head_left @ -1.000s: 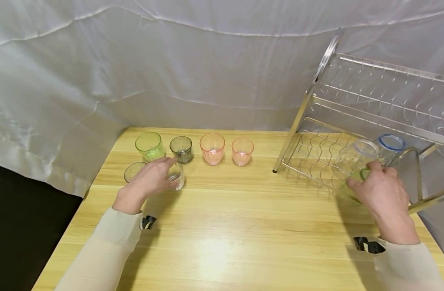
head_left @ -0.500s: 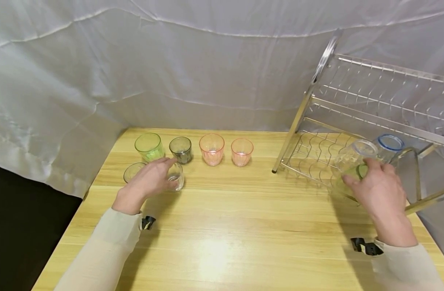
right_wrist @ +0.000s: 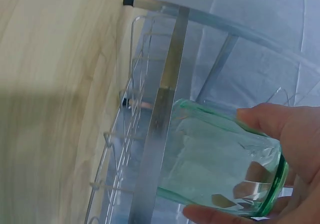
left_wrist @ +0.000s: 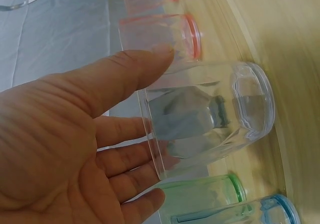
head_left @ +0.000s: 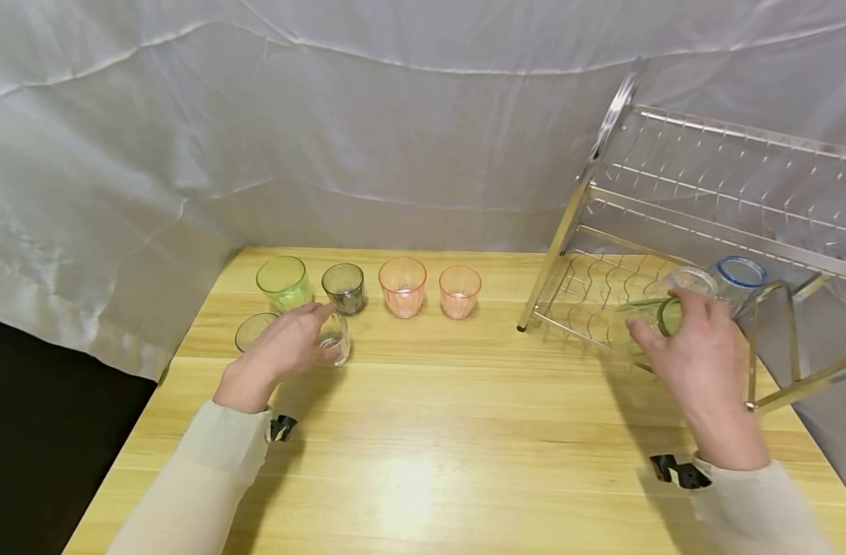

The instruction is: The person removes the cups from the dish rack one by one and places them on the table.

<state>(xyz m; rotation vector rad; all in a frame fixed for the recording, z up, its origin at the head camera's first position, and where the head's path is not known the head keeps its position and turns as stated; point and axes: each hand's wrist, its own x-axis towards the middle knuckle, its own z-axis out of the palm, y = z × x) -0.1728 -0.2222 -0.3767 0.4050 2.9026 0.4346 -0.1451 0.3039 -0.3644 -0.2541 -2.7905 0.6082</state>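
Note:
My left hand (head_left: 284,343) holds a clear glass tumbler (left_wrist: 210,119) standing upright on the table, thumb on one side and fingers on the other. A green tumbler (right_wrist: 220,154) is in my right hand (head_left: 703,354), gripped near its thick base, mouth pointing away from the palm. It overlaps the lower tier of a metal dish rack (head_left: 565,231). Behind my right hand, a clear tumbler (head_left: 693,281) and a blue-ringed tumbler (head_left: 740,274) stand base up in that tier.
Around my left hand are another green tumbler (head_left: 284,281), a dark grey tumbler (head_left: 344,289) and a partly hidden bluish tumbler (head_left: 252,330). Two pink tumblers, a larger one (head_left: 403,289) and a smaller one (head_left: 459,293), stand towards the rack. A grey curtain (head_left: 395,139) hangs behind.
My right hand has shifted left along the rack's lower tier, carrying the green tumbler with it. The left hand stays in place on the clear tumbler.

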